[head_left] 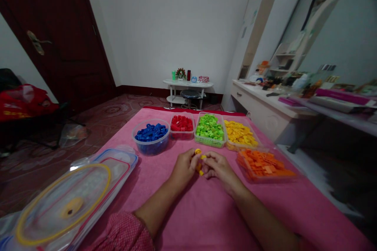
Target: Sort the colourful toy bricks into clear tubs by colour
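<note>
Yellow pieces (198,151) in hands (186,163) over pink cloth (200,215), white wall (176,19) beyond.

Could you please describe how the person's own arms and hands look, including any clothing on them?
The left hand and right hand are bare, without gloves; no watch or bracelet shows. The left sleeve is pinkish red with a fine, pale pattern and leaves the forearm uncovered. Only a dark reddish edge of the right sleeve shows.

1 dark-red door (55,11) | 1 stool (190,93) (round seat) | red bag (28,102)
</note>
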`<state>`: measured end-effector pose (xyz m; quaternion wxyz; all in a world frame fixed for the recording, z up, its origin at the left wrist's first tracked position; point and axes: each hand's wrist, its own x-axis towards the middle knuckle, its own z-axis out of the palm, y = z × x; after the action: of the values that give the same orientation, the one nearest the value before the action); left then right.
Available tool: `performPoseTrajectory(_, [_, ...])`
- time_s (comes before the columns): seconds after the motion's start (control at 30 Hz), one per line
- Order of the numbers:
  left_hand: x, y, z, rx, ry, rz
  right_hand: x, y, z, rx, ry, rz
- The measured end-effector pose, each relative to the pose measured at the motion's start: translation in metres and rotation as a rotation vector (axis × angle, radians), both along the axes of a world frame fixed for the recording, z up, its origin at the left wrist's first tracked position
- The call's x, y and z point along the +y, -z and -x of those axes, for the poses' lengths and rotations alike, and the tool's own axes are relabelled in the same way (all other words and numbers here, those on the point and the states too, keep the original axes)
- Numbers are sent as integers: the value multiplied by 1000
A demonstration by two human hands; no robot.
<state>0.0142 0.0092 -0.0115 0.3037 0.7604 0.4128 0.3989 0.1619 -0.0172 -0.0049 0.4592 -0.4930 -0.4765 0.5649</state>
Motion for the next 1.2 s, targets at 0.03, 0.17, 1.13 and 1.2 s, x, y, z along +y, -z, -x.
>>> performPoseTrajectory(0.03, [-2,-5,-1,-72,-17,13,-2,-2,4,138,-7,11])
performPoseTrajectory(0.17, [-9,-24,-4,-104,-47,-68,-10,-8,16,562,-45,104])
performPoseTrajectory(1.13, [2,-22,35,565,206,28,-3,18,13,-918,-61,-438])
performPoseTrajectory(1.2, [6,-27,32,490,183,83,-3,11,12,-766,-35,-388])
